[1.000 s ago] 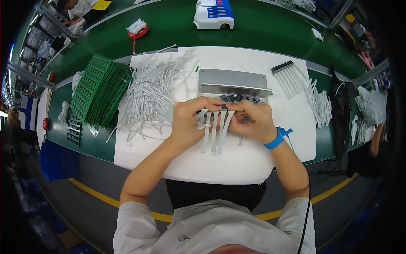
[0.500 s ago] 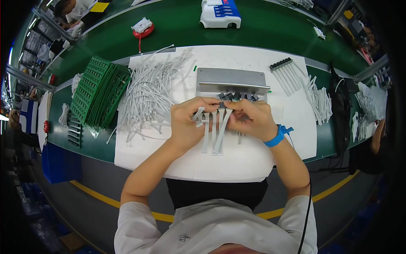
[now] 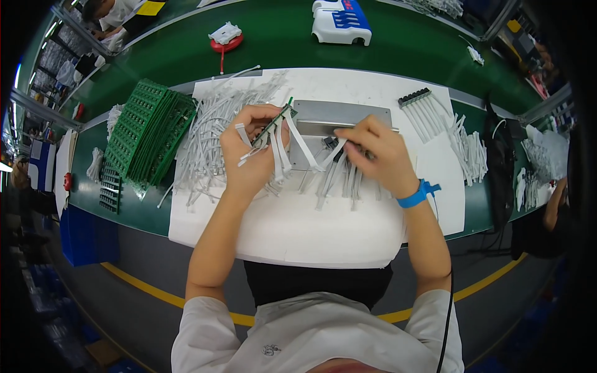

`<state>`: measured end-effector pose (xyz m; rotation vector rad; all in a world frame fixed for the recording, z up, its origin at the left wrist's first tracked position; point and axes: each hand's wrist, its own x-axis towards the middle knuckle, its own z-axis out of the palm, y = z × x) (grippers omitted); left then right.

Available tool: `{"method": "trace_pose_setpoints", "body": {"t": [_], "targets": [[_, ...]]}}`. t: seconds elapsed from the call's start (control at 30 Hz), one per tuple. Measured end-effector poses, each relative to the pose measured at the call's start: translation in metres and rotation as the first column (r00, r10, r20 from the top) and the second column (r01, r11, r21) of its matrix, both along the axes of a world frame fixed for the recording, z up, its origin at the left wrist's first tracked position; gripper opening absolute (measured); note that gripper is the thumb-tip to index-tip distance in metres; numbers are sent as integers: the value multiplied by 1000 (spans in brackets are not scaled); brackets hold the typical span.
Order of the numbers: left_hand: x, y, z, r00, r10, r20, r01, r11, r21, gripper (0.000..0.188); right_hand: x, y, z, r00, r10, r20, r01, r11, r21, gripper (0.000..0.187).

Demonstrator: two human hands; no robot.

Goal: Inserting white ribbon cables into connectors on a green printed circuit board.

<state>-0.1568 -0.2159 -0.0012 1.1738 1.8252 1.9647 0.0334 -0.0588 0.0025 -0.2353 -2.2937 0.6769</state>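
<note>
My left hand (image 3: 250,163) is closed around a narrow green circuit board strip (image 3: 272,129), tilted up toward the far right. Several white flat cables (image 3: 303,144) hang from the strip, some over my palm. Apart from it, my right hand (image 3: 384,154), with a blue band on the wrist, pinches the upper end of a white flat cable (image 3: 334,155). The cable's lower end meets the tip of one hanging from the strip. Small black connectors (image 3: 329,142) with white cables lie under and beside my right fingers, partly hidden by them.
A grey metal fixture (image 3: 342,113) stands behind my hands. To the left are a heap of white cables (image 3: 208,137) and stacked green boards (image 3: 144,133). A black connector row with cables (image 3: 415,97) and a cable bundle (image 3: 469,149) lie right. A blue-white device (image 3: 343,23) stands beyond.
My hands have moved apart. The left hand has carried the board strip left and tilted it; the right hand has shifted right and now pinches a white cable end.
</note>
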Motion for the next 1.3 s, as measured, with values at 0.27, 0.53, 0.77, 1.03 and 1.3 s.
{"method": "trace_pose_setpoints", "body": {"t": [0.27,0.53,0.77,1.03,1.3], "targets": [[3,-3,4,997,-41,-61,33,992,-124,20,-13,-10,-6,998,-53,-41,62,963,261,27],[-17,-4,3,977,211,41,-213,976,55,25,-5,-10,2,961,-154,-228,144,988,-62,30],[-12,-2,3,967,79,242,-82,997,2,26,-12,-17,-8,997,73,2,-72,977,202,35],[9,0,-1,988,-106,114,116,990,-86,21,-10,-16,-5,1000,20,21,-23,991,130,35],[17,1,-3,961,-244,128,254,965,-66,22,-4,-18,6,998,64,-27,-65,997,-36,31]]}}
